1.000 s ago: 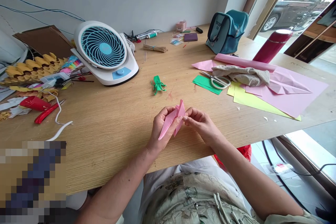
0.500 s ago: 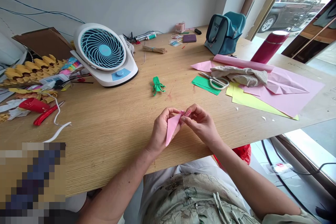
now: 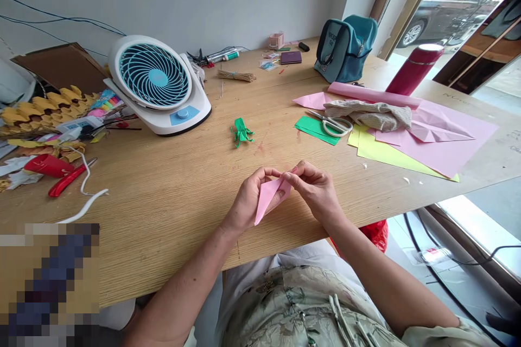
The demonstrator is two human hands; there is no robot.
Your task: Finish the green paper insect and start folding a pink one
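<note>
A piece of folded pink paper (image 3: 266,198) is held between both hands above the near edge of the table. My left hand (image 3: 246,200) is closed around its left side, the thumb tip showing in front of the paper. With thumb and forefinger, my right hand (image 3: 315,187) pinches the upper right tip. One long point of the paper hangs down toward me. Beyond the hands stands a small green folded-paper figure (image 3: 243,133). To the right, white-handled scissors (image 3: 337,127) lie partly on green paper sheets (image 3: 311,129).
A white fan (image 3: 158,84) stands at the back left, beside yellow crepe paper (image 3: 44,111) and a red-handled knife (image 3: 67,181). At the right are pink paper (image 3: 451,143), yellow paper (image 3: 391,154), a grey cloth (image 3: 372,114), a red flask (image 3: 415,70) and a teal bag (image 3: 345,49).
The right side of the pink paper has spread wider below my right fingers, and my left thumb now shows in front of it. The view has shifted slightly.
</note>
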